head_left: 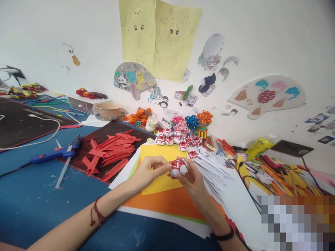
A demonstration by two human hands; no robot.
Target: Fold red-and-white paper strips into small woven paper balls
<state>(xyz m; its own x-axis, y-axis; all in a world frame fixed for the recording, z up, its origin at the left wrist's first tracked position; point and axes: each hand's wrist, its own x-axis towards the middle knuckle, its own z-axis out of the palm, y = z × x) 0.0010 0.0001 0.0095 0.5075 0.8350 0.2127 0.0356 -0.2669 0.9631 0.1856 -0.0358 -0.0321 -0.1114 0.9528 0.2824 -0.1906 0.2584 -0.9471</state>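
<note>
Between my two hands, above the yellow paper (154, 153), is a red and white folded paper flower (179, 167). My right hand (193, 181) grips it from the right and below, fingers curled around its side. With thumb and fingertips closed together, my left hand (154, 170) pinches at the flower's left edge. Beyond the hands, several similar paper flowers (169, 139) sit in a cluster. Folded red paper strips (112, 150) lie in a pile on a dark mat to the left. White folded strips (211, 170) fan out beside my right hand.
A blue glue gun (70, 148) with a glue stick lies on the blue table (31, 202) at left. At the back stand a bowl (108, 108), a small bottle (151, 123) and potted craft flowers (205, 120). A yellow bottle (259, 146) lies among paper scraps at right.
</note>
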